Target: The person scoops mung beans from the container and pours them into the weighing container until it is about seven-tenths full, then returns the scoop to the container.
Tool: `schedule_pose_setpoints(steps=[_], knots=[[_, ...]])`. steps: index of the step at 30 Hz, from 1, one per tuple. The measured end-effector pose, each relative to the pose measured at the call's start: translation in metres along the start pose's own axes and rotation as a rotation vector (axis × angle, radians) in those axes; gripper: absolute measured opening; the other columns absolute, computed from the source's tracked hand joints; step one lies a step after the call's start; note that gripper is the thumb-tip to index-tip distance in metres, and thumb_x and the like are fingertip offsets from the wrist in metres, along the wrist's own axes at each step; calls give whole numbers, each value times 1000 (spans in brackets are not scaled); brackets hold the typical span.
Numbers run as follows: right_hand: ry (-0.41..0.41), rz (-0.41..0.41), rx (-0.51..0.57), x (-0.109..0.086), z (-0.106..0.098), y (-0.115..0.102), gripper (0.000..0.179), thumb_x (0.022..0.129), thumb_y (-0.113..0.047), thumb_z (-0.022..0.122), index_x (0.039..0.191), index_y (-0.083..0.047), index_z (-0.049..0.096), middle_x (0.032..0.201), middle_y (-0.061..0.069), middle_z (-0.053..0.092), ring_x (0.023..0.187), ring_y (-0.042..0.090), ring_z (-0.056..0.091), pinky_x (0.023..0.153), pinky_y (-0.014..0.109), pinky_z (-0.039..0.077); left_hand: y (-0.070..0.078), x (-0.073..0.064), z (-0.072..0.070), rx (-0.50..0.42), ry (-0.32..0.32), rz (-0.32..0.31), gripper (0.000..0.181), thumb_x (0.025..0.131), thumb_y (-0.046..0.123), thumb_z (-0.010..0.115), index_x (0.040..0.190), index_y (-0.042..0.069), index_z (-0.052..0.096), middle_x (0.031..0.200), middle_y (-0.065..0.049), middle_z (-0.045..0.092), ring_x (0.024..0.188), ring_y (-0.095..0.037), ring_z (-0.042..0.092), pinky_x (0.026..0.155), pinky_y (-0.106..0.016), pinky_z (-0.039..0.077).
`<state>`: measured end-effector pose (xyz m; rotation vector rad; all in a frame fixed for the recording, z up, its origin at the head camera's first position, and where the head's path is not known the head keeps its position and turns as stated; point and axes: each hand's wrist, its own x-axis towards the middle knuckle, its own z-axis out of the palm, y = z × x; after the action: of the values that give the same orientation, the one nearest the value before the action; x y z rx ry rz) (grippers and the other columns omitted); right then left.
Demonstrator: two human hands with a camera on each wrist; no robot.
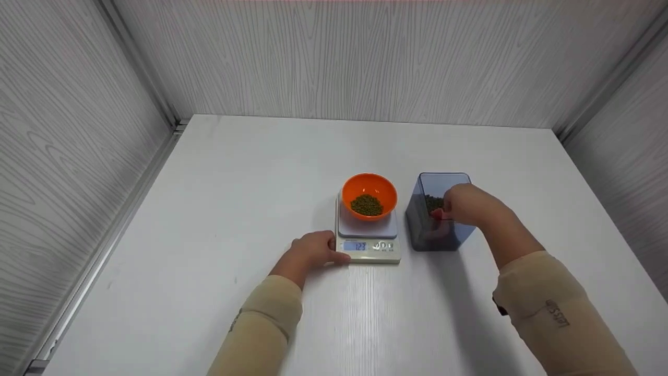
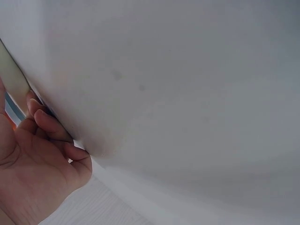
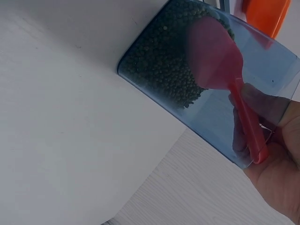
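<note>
A white kitchen scale [image 1: 373, 256] bears an orange bowl [image 1: 385, 189] with a small heap of green beans [image 1: 367, 205] in it. The scale's display [image 1: 356, 246] seems to read 123. My left hand [image 1: 313, 248] holds the scale by its near left corner, thumb along the front, fingers curled at the side [image 2: 51, 124]. To the right stands a clear bluish container [image 1: 432, 237], partly filled with green beans [image 3: 159, 61]. My right hand [image 1: 472, 204] reaches into its top and grips a red scoop [image 3: 215, 54] by the handle. The scoop's head lies at the beans.
The things stand on a white table [image 1: 250, 167] with grey wood-grain panels [image 1: 334, 57] behind and at both sides. The container is close beside the scale, a narrow gap between them. Beige sleeves [image 1: 553, 313] cover both forearms.
</note>
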<state>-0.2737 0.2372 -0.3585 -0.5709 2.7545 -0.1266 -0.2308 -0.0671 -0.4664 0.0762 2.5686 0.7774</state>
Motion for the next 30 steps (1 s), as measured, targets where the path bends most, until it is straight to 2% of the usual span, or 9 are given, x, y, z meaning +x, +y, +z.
schedule_pose_setpoints(steps=[3, 6, 12, 17, 22, 30], knots=[[-34, 15, -65, 1, -3, -2, 17, 80, -2, 58, 63, -4, 58, 57, 1, 44, 56, 16, 38, 54, 31, 35, 1, -1, 0, -6, -1, 3, 41, 70, 50, 73, 79, 17, 51, 72, 2, 49, 78, -20, 48, 70, -34, 32], [-70, 41, -80, 2, -4, -3, 20, 80, 0, 54, 61, -6, 52, 58, 1, 40, 57, 17, 37, 55, 32, 34, 2, -1, 0, -15, -6, -4, 41, 70, 51, 72, 80, 17, 52, 73, 2, 50, 79, -20, 48, 69, -34, 33], [-79, 43, -16, 4, -3, -2, 13, 83, 1, 51, 73, -1, 58, 66, 6, 46, 62, 20, 40, 59, 33, 36, 0, 0, 0, -6, -6, -5, 42, 69, 52, 72, 80, 18, 52, 73, 2, 50, 79, -20, 48, 70, -34, 33], [-74, 51, -21, 4, -1, 0, 13, 85, 2, 50, 79, 2, 61, 69, 8, 50, 64, 21, 42, 60, 34, 38, 0, 1, 1, -1, -4, -4, 42, 69, 52, 72, 80, 17, 52, 73, 2, 51, 79, -20, 48, 70, -34, 33], [-32, 17, -22, 1, 1, 4, 14, 84, 3, 50, 81, 3, 63, 70, 8, 53, 64, 20, 43, 61, 36, 41, 2, 0, 1, 1, -10, -8, 41, 70, 52, 72, 80, 17, 52, 74, 1, 51, 79, -20, 48, 71, -35, 33], [58, -32, 62, -4, 0, 10, 10, 84, -4, 59, 77, 0, 64, 66, 4, 55, 61, 18, 46, 56, 33, 41, -1, 1, 1, 9, 7, -2, 42, 69, 52, 72, 79, 17, 51, 72, 2, 50, 77, -19, 48, 70, -34, 33]])
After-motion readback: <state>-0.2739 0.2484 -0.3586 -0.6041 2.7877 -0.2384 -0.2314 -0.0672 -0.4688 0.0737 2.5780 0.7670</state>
